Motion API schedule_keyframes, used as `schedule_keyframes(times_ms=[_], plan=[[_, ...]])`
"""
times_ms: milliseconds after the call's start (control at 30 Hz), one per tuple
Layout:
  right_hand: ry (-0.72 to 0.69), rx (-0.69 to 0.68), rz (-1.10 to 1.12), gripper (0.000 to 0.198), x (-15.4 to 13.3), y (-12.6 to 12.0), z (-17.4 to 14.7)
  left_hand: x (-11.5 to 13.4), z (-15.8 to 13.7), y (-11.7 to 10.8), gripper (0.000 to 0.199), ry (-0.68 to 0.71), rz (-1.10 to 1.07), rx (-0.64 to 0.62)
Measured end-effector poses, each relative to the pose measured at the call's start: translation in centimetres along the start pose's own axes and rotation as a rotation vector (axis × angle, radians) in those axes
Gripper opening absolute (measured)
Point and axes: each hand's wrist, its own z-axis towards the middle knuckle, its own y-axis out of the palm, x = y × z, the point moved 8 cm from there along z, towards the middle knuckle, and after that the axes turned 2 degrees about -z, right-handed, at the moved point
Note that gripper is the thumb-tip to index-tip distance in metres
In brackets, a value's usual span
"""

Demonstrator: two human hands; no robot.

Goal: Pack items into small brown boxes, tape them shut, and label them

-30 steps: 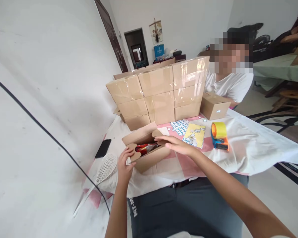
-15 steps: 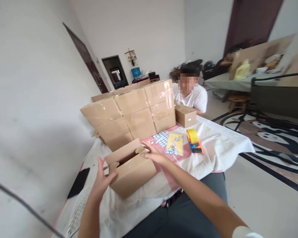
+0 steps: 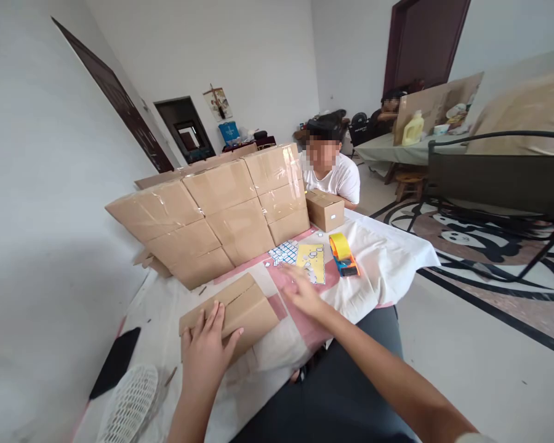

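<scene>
Evidently, the left hand (image 3: 210,341) lies splayed atop 1 closed carton (image 3: 255,311), while the right hand (image 3: 305,296) hovers unclenched near its end.

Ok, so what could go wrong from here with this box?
The box's flaps might spring up if the left hand lifts: their seam shows a slight gap and looks untaped. The right hand, off the box, could bump the tape dispenser nearby.

box (image 3: 253,317) plain brown; tape roll (image 3: 340,245) yellow; dispenser (image 3: 343,267) blue and orange; tablecloth (image 3: 378,255) white with pink patches
</scene>
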Motion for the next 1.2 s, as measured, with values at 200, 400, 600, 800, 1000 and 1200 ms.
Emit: schedule_keyframes(times_ms=[200, 400, 600, 800, 1000, 1200], plan=[[0.324, 0.507, -0.329, 0.077, 8.0, -15.9, -0.7, 0.0, -0.2, -0.8, 0.065, 0.014, -0.118, 0.080], [0.654, 0.240, -0.037, 0.056, 15.1, -16.4, -0.6, 0.6, -0.2, -0.8, 0.059, 0.023, -0.133, 0.054], [0.521, 0.307, 0.025, 0.041, 13.7, -15.7, -1.8, -0.5, 0.5, 0.7, 0.061, 0.015, -0.066, -0.128], [0.491, 0.398, 0.148, 0.044, 12.5, -15.4, -3.6, -0.3, 0.4, 0.5, 0.062, 0.034, -0.026, -0.084], [0.469, 0.467, 0.175, 0.031, 12.5, -15.2, -5.1, 0.1, 0.5, 0.3, 0.074, -0.025, 0.030, -0.114], [0.467, 0.485, 0.189, 0.033, 12.4, -13.8, -6.2, 1.3, 1.4, -0.4, 0.057, 0.013, 0.092, -0.105]])
